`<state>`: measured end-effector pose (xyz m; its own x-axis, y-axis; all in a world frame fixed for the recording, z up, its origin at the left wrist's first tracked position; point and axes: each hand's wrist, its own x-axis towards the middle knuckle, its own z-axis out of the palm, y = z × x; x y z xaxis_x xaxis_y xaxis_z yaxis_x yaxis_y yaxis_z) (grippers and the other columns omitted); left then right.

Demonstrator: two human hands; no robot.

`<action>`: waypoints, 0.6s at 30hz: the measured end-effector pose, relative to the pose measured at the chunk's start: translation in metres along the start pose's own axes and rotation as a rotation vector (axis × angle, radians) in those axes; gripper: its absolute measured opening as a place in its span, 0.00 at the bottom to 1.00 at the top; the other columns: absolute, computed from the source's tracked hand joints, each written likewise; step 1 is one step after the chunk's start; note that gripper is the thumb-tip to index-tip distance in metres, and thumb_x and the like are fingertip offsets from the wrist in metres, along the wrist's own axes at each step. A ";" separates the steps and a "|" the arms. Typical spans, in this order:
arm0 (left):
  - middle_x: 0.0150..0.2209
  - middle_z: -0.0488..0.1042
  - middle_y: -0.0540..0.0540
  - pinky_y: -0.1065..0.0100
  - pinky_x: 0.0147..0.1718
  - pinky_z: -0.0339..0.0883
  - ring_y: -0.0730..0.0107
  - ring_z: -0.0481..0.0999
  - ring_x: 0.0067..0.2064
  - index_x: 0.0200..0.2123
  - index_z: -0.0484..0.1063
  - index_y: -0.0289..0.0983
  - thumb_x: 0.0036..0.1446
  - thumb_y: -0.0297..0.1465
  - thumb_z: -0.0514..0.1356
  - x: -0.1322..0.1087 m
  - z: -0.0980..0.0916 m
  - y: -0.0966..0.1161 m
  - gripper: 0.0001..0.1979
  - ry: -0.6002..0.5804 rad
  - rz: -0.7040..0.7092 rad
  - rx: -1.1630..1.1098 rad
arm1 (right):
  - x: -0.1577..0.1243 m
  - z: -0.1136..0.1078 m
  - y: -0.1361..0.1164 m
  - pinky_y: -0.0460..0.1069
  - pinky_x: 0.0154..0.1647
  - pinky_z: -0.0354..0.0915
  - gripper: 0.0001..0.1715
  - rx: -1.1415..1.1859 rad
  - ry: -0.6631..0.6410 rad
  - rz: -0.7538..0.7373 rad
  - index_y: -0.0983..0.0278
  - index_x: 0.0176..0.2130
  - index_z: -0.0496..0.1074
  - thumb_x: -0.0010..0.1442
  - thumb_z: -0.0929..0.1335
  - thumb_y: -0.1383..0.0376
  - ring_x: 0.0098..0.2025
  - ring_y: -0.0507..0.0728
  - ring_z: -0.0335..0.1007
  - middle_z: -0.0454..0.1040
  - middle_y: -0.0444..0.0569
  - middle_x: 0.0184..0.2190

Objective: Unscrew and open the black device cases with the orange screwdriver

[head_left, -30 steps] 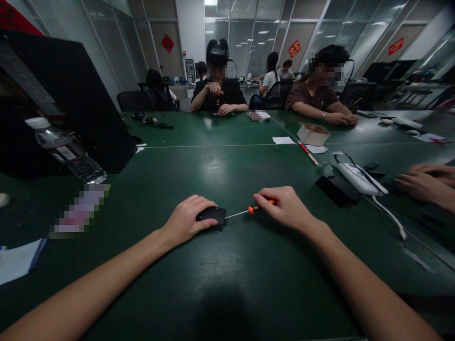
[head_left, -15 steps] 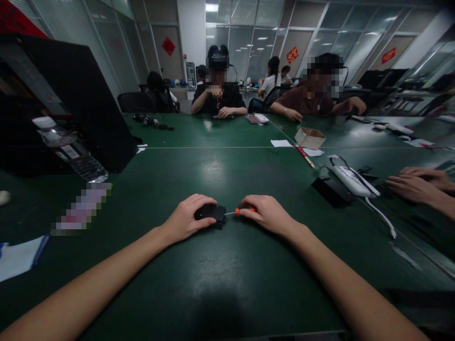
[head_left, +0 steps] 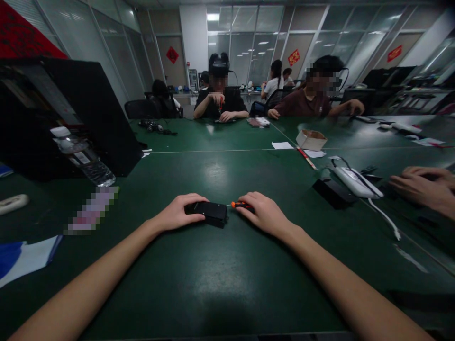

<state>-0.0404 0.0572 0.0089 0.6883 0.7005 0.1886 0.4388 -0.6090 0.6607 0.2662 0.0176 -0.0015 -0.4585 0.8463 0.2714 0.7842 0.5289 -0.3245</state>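
A small black rectangular box [head_left: 214, 213] rests on the green table [head_left: 213, 265], gripped at its left end between the thumb and fingers of my left hand [head_left: 183, 210]. My right hand [head_left: 261, 210] is closed around the orange and black handle of a screwdriver [head_left: 238, 205]. Its thin shaft points left at the box's right end; whether the tip touches the box, I cannot tell. Part of the handle is hidden under my right fingers.
To the left stand a black cabinet-like case [head_left: 95, 109] and a leaning water bottle [head_left: 87, 158]. At the right lie a white power strip [head_left: 357, 180], a black block [head_left: 332, 193] and another person's hands [head_left: 423, 184]. A small open carton [head_left: 312, 140] sits farther back. People sit across the table.
The black box now shows more of its length, and my left hand has shifted slightly left along it. Less of the screwdriver's shaft shows. The whole view has shifted a little.
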 end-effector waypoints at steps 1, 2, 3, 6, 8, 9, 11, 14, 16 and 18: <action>0.50 0.78 0.42 0.60 0.51 0.67 0.58 0.76 0.50 0.53 0.75 0.38 0.59 0.39 0.67 0.000 0.001 0.000 0.20 -0.009 -0.027 -0.022 | 0.001 0.002 0.000 0.53 0.45 0.69 0.15 0.000 0.016 -0.002 0.65 0.48 0.75 0.70 0.65 0.58 0.45 0.59 0.73 0.78 0.53 0.42; 0.50 0.78 0.42 0.60 0.50 0.67 0.58 0.76 0.50 0.53 0.75 0.38 0.59 0.40 0.68 0.000 0.001 0.000 0.21 -0.013 -0.057 -0.039 | 0.001 0.004 0.000 0.53 0.45 0.69 0.15 0.002 0.027 -0.008 0.65 0.47 0.75 0.70 0.65 0.58 0.44 0.59 0.73 0.78 0.53 0.42; 0.49 0.78 0.42 0.61 0.48 0.67 0.58 0.76 0.49 0.53 0.75 0.37 0.58 0.40 0.68 0.000 0.001 0.000 0.22 -0.012 -0.089 -0.054 | 0.002 0.005 0.000 0.53 0.44 0.69 0.15 0.006 0.032 -0.016 0.64 0.47 0.75 0.70 0.65 0.58 0.44 0.59 0.73 0.78 0.53 0.41; 0.48 0.78 0.43 0.63 0.43 0.67 0.59 0.76 0.45 0.54 0.75 0.37 0.56 0.40 0.69 -0.002 0.002 -0.002 0.25 -0.012 -0.182 -0.093 | 0.004 0.009 -0.001 0.53 0.44 0.70 0.14 0.012 0.034 -0.056 0.64 0.48 0.75 0.71 0.65 0.59 0.43 0.59 0.74 0.78 0.53 0.41; 0.47 0.78 0.44 0.65 0.40 0.66 0.60 0.75 0.43 0.55 0.75 0.38 0.55 0.40 0.69 -0.002 0.001 -0.001 0.26 -0.025 -0.220 -0.116 | 0.006 0.011 -0.003 0.53 0.44 0.70 0.14 0.012 0.049 -0.081 0.64 0.50 0.75 0.71 0.64 0.60 0.44 0.59 0.74 0.78 0.52 0.42; 0.45 0.78 0.45 0.66 0.39 0.65 0.61 0.75 0.41 0.55 0.75 0.38 0.55 0.40 0.69 -0.003 0.000 -0.001 0.26 -0.034 -0.233 -0.129 | 0.006 0.012 -0.005 0.53 0.45 0.70 0.14 0.011 0.061 -0.092 0.64 0.51 0.74 0.71 0.64 0.61 0.44 0.59 0.74 0.77 0.53 0.42; 0.41 0.77 0.46 0.67 0.37 0.63 0.64 0.73 0.39 0.56 0.75 0.38 0.55 0.40 0.69 -0.003 -0.001 0.000 0.26 -0.049 -0.250 -0.153 | 0.007 0.013 -0.006 0.53 0.45 0.71 0.15 0.006 0.088 -0.110 0.64 0.52 0.74 0.71 0.64 0.62 0.45 0.59 0.74 0.77 0.53 0.43; 0.37 0.75 0.48 0.69 0.34 0.60 0.67 0.70 0.35 0.55 0.76 0.37 0.55 0.40 0.69 -0.002 -0.002 0.002 0.26 -0.051 -0.261 -0.165 | 0.006 0.011 -0.005 0.53 0.45 0.71 0.16 -0.009 0.115 -0.144 0.64 0.52 0.74 0.72 0.63 0.62 0.44 0.59 0.74 0.77 0.54 0.43; 0.35 0.74 0.49 0.69 0.33 0.59 0.68 0.68 0.34 0.55 0.76 0.37 0.55 0.41 0.69 -0.002 -0.003 0.003 0.26 -0.047 -0.262 -0.158 | 0.004 0.008 -0.002 0.53 0.43 0.72 0.16 -0.022 0.113 -0.172 0.64 0.53 0.74 0.72 0.62 0.61 0.43 0.59 0.73 0.77 0.54 0.43; 0.35 0.74 0.49 0.69 0.33 0.59 0.68 0.68 0.34 0.55 0.76 0.38 0.55 0.41 0.69 -0.002 -0.002 0.001 0.26 -0.047 -0.258 -0.163 | 0.002 0.004 0.003 0.53 0.42 0.72 0.17 -0.024 0.102 -0.198 0.64 0.53 0.74 0.72 0.62 0.61 0.43 0.59 0.74 0.77 0.54 0.43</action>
<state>-0.0422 0.0557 0.0109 0.5935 0.8042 -0.0317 0.5069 -0.3429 0.7909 0.2656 0.0213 -0.0056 -0.5605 0.7149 0.4181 0.6934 0.6811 -0.2350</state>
